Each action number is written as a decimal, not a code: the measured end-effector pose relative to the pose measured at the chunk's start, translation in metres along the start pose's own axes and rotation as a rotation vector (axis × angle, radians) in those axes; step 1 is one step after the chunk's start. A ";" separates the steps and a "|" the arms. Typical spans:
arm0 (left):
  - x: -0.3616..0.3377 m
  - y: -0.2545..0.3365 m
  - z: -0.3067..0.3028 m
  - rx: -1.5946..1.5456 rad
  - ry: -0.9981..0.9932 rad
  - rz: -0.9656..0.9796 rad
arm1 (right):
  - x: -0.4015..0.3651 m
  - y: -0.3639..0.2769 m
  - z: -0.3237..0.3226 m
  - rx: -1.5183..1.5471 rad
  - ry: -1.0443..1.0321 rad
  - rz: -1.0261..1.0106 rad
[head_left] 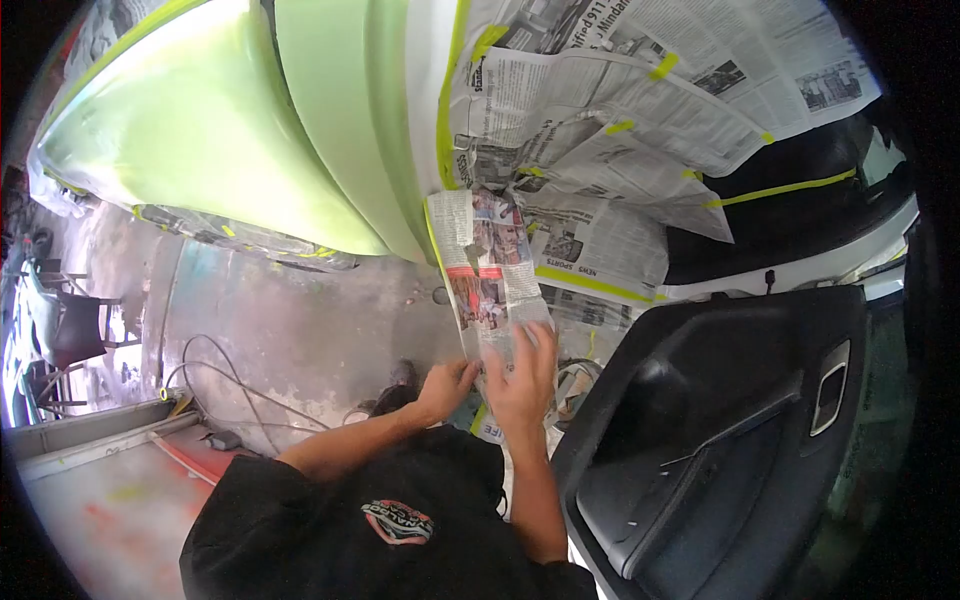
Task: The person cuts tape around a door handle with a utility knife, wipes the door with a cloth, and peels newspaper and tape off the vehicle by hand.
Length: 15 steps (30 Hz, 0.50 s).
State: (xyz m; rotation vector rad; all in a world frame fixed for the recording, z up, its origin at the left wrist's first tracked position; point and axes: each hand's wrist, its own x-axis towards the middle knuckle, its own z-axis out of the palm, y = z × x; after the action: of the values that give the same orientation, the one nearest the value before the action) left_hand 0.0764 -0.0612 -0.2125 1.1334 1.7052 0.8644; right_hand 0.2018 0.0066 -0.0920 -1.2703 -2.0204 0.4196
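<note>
A narrow newspaper sheet (pixel 478 250) hangs down the edge of a light-green car body panel (pixel 350 120), with yellow-green tape along its left side. My left hand (pixel 445 392) is closed at the sheet's lower left edge, thumb and fingers pinching there. Over the lower part of the same sheet lies my right hand (pixel 524 375), its fingers stretched out and somewhat spread. The paper's bottom end is partly hidden behind my hands.
More taped newspaper (pixel 600 110) covers the door opening at upper right. An open car door (pixel 710 430) with black trim stands close on my right. A hose (pixel 235 375) loops over the concrete floor, and a dark chair (pixel 75 320) stands far left.
</note>
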 end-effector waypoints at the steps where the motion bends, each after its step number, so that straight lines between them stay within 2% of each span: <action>1: 0.002 -0.024 0.012 0.034 -0.003 0.058 | 0.018 -0.008 0.012 -0.018 -0.019 -0.025; 3: 0.007 -0.067 0.034 0.101 -0.007 0.172 | 0.042 -0.016 0.038 -0.125 -0.079 0.005; 9: 0.005 -0.060 0.047 0.098 -0.054 0.073 | 0.068 -0.001 0.097 -0.279 -0.130 -0.018; 15: -0.004 -0.054 0.072 0.156 -0.065 -0.075 | 0.053 0.039 0.121 -0.327 -0.206 -0.021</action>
State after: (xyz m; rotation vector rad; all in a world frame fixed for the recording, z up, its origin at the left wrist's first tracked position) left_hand 0.1267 -0.0777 -0.2851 1.1792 1.7734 0.6501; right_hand 0.1269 0.0823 -0.1793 -1.4472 -2.3460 0.2226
